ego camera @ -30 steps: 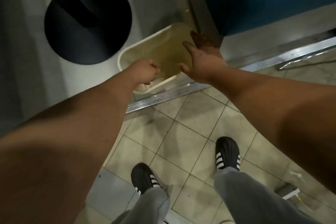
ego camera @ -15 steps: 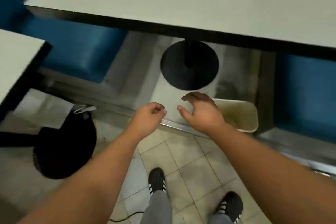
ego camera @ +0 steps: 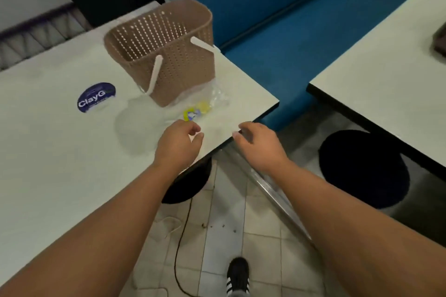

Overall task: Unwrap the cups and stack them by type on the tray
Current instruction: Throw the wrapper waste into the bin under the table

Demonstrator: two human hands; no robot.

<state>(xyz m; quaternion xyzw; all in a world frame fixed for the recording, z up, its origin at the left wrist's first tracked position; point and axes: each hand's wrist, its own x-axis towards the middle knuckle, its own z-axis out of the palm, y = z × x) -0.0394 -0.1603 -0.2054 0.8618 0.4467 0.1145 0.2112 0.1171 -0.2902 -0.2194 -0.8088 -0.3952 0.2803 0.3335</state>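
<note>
The left hand (ego camera: 177,144) hangs over the near corner of the white table (ego camera: 60,152). Its fingers (ego camera: 193,128) are loosely curled, and the thumb tip is close to the first finger with a small gap between them. It holds nothing. The right hand (ego camera: 257,146) is just past the table's edge, over the floor. Its fingers are bent a little and loose, and it holds nothing too.

Just beyond the left hand lies a clear plastic wrapper (ego camera: 200,101) with a yellow and blue label (ego camera: 195,111) on it. The picture is too blurry to tell if cups are inside. Next to it, to the left, is a pale see-through round thing (ego camera: 137,125), maybe stacked cups or lids. A brown basket (ego camera: 169,55) with little holes and white handles stands upright behind the wrapper, touching it. A blue round sticker (ego camera: 96,97) is on the table to the left. A blue bench (ego camera: 301,31) is behind the table. One black shoe (ego camera: 237,277) stands on the tiled floor (ego camera: 229,224).
</note>
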